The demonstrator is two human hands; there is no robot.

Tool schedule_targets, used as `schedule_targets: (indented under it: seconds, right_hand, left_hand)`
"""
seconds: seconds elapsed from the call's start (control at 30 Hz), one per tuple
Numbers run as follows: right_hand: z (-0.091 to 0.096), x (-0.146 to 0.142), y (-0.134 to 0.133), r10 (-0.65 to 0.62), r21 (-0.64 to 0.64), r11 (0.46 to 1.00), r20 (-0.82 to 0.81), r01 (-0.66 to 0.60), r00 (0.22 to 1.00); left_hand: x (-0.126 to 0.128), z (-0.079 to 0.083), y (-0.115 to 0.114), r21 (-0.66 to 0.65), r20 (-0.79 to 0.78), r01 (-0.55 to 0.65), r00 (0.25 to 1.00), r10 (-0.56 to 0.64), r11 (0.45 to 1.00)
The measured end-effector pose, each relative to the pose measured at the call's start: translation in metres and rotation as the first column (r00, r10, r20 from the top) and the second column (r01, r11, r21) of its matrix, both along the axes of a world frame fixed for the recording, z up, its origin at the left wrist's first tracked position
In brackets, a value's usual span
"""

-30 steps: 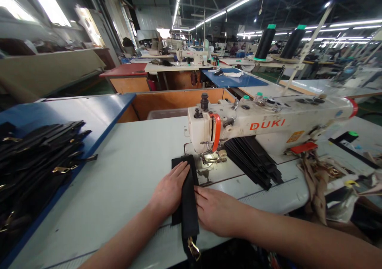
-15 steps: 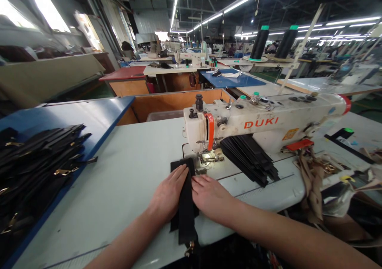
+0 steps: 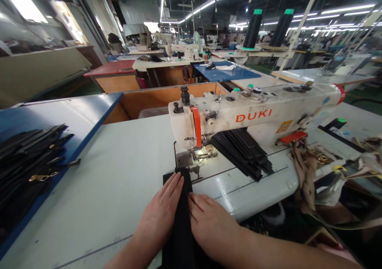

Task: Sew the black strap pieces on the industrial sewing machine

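A black fabric strip (image 3: 182, 221) lies on the pale table in front of the sewing machine (image 3: 253, 115), layered over a wider black piece. My left hand (image 3: 159, 211) rests flat on the strip, fingers straight and together, pointing towards the machine. Along the strip's right edge, my right hand (image 3: 210, 223) has its fingers curled in and closed on that edge; its thumb is hidden. The strip's far end sits just short of the lit presser foot (image 3: 204, 154). Its near end runs out of view at the bottom.
Under the machine arm fans a stack of black strips (image 3: 243, 151). More black pieces with gold zip pulls (image 3: 44, 176) pile on the blue table at left. Tan straps (image 3: 307, 177) hang at right. Two black thread cones (image 3: 253, 30) stand behind the machine.
Both hands and the black strip have come back towards me, away from the presser foot. The gold hardware at the strip's near end has left view. The camera view has shifted slightly.
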State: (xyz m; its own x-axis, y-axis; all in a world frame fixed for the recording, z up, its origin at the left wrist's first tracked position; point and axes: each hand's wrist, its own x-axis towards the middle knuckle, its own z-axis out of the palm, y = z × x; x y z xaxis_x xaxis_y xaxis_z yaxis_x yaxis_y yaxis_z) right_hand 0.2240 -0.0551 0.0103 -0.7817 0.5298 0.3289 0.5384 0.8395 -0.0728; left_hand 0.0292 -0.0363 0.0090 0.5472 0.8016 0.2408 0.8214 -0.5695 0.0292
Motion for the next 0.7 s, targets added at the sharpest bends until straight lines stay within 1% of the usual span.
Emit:
schedule_targets:
  seconds: [0.2,0.47,0.6,0.7]
  right_hand:
    - [0.0009,0.0019,0.0008,0.012,-0.053,0.999,-0.007,-0.013,1.000]
    - [0.0027,0.0066,0.0042,0.038,-0.106,0.994,-0.014,-0.039,0.999]
    - [0.0057,0.0088,0.0050,0.058,-0.118,0.991,-0.009,-0.058,0.998]
    - [0.0062,0.0096,0.0056,0.065,-0.117,0.991,-0.007,-0.066,0.998]
  left_hand:
    - [0.0033,0.0034,0.0020,0.041,-0.093,0.020,0.996,-0.016,0.999]
    - [0.0045,-0.0008,0.0067,0.050,-0.142,0.013,0.990,-0.006,0.999]
    - [0.0052,0.0000,0.0078,0.030,-0.138,0.013,0.990,-0.009,0.999]
    - [0.0058,0.0017,0.0084,0.045,-0.143,0.023,0.990,-0.016,0.999]
